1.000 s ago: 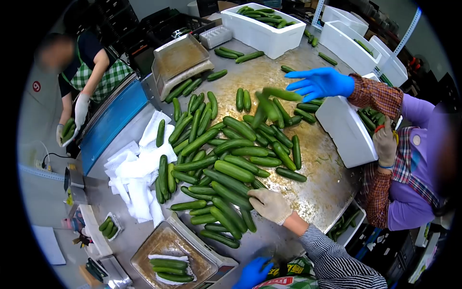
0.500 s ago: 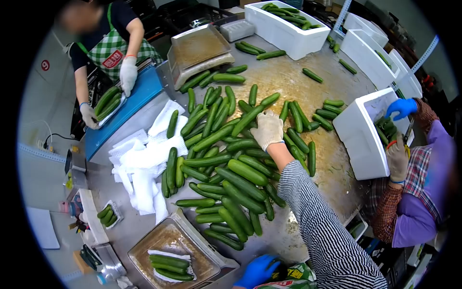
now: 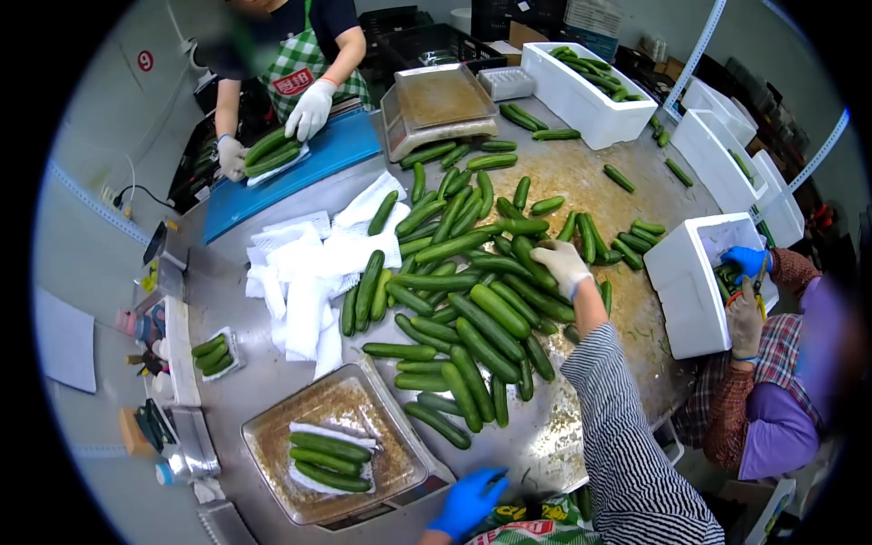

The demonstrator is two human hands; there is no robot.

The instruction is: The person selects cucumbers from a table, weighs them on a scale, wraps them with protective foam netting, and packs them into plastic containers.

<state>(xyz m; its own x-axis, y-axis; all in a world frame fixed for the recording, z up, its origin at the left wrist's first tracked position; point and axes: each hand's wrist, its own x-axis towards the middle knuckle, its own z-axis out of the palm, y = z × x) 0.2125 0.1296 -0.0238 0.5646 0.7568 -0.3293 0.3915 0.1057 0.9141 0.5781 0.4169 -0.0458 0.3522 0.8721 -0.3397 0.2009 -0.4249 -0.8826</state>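
My right hand (image 3: 560,266), in a pale knit glove, reaches into the right side of a big heap of cucumbers (image 3: 498,310). Its fingers are pressed together on a cucumber there. My left hand (image 3: 470,501), in a blue glove, is low at the table's near edge, fingers apart and holding nothing. To its upper left, a weighing scale (image 3: 264,443) bears a white net-lined tray with several cucumbers (image 3: 329,460). White net sleeves (image 3: 308,283) lie in a pile left of the heap.
Across the table, a co-worker's gloved hands (image 3: 311,110) hold packed cucumbers over a blue board (image 3: 295,173). A second scale (image 3: 445,96) stands at the back. On the right, another co-worker holds scissors by a white foam box (image 3: 686,292). More foam boxes (image 3: 595,112) stand behind.
The view has swung, shifting the table scene. My right hand has moved from the heap's near side to its far right part. The right co-worker's blue-gloved hand has gone into the box.
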